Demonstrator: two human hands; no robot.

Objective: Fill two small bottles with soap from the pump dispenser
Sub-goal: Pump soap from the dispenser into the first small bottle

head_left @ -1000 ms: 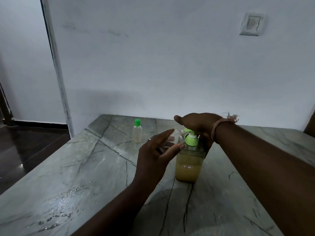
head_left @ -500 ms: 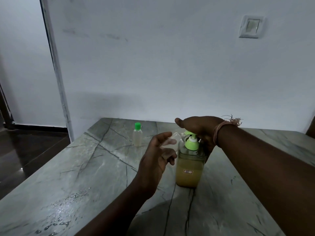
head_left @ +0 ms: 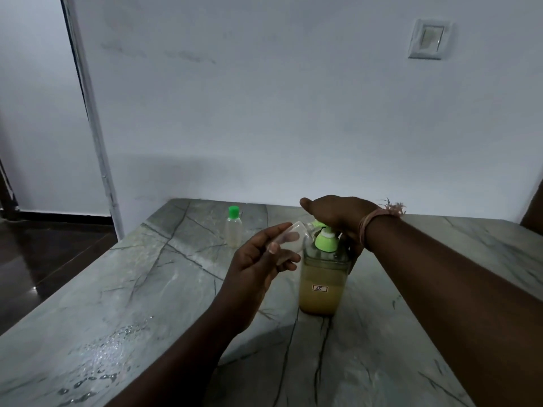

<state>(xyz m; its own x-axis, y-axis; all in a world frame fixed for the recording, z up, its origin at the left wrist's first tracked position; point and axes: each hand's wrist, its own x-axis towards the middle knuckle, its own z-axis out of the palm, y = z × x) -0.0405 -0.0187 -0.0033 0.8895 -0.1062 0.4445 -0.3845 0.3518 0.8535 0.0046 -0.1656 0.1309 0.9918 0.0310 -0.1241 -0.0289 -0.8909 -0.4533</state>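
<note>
The dispenser (head_left: 321,284) stands upright on the desk (head_left: 147,289), a clear square bottle about half full of yellow-brown soap, with a small white label on its front and a green pump collar on top. The right hand (head_left: 338,215) lies palm down over the pump head, fingers straight and together, covering the green spout. A frayed thread band (head_left: 379,218) circles that wrist.

Just left of the pump, the left hand (head_left: 258,265) holds a small clear bottle (head_left: 289,237) tilted, its mouth turned towards the spout. The thumb and curled fingers pinch the bottle's body. It has no cap on. Whether its mouth touches the spout cannot be told, since the right hand hides that spot. How much soap it holds is also unclear.

A second small bottle (head_left: 234,230) stands upright farther back on the desk, well apart from the hands and near the wall. It wears a green cap and looks pale and clear; its fill cannot be judged.

The desk is grey stone with dark veins. Water drops (head_left: 97,368) lie scattered on its near left part. A white wall rises behind, with a light switch (head_left: 429,39) high on the right. To the left is a dark floor (head_left: 44,254) beyond the desk's edge.
</note>
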